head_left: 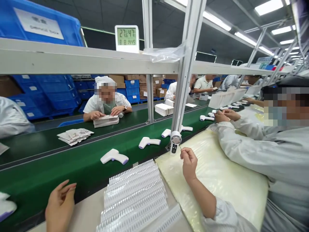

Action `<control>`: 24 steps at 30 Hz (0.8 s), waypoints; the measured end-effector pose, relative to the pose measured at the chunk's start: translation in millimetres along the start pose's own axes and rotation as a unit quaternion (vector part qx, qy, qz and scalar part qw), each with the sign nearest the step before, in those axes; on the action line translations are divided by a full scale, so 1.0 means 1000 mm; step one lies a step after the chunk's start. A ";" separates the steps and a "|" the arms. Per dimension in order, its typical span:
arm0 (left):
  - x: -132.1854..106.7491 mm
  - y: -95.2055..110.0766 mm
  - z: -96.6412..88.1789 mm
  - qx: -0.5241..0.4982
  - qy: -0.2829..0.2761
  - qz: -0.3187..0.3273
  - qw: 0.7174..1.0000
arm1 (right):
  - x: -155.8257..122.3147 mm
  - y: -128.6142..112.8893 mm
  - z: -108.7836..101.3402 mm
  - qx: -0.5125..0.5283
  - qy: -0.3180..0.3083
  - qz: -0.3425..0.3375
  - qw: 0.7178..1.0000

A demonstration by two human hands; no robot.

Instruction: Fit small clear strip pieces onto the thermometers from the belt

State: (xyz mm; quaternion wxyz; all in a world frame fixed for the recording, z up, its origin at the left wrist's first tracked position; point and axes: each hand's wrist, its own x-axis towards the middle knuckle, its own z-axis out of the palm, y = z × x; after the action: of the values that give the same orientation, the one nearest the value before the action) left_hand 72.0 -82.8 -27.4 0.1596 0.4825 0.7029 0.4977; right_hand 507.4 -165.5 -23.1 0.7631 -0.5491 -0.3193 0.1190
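At the lower left, my left hand [60, 204] hovers by the near edge of the green conveyor belt [89, 167]. Its fingers are loosely bent and apart, with nothing in them. My right hand [189, 163] is raised over the yellowish padded sheet [205, 167], thumb and fingers pinched on a thin dark sliver whose kind I cannot make out. Just left of those fingertips stands a small white handheld fan [175, 139]. White gun-shaped thermometers [114, 156] lie spaced along the belt. Between my hands are rows of small white clip-like parts [135, 196] in strips.
A metal post [184, 71] rises beside the fan to a shelf [96, 62] bearing a clock display [127, 38] and a blue bin [43, 24]. Close on my right, a co-worker's sleeve [243, 161] rests on the padded sheet. Another person across handles paper stacks [106, 121].
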 end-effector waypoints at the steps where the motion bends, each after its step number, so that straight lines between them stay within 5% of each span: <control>1: 0.000 0.003 -0.001 0.016 -0.015 -0.016 1.000 | 0.006 0.004 -0.001 0.011 0.025 0.013 1.000; 6: 0.002 0.009 0.000 0.060 -0.069 -0.020 0.996 | 0.023 0.024 0.002 0.033 0.067 0.054 0.996; 24: 0.007 -0.002 0.015 0.070 -0.100 -0.014 0.992 | 0.019 0.047 0.005 -0.010 -0.019 0.104 0.994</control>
State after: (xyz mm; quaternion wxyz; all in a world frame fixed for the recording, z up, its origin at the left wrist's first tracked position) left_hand 78.0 -68.7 -34.0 0.2018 0.5301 0.7233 0.3939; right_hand 527.1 -133.8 -58.5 0.7346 -0.5848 -0.2765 0.2046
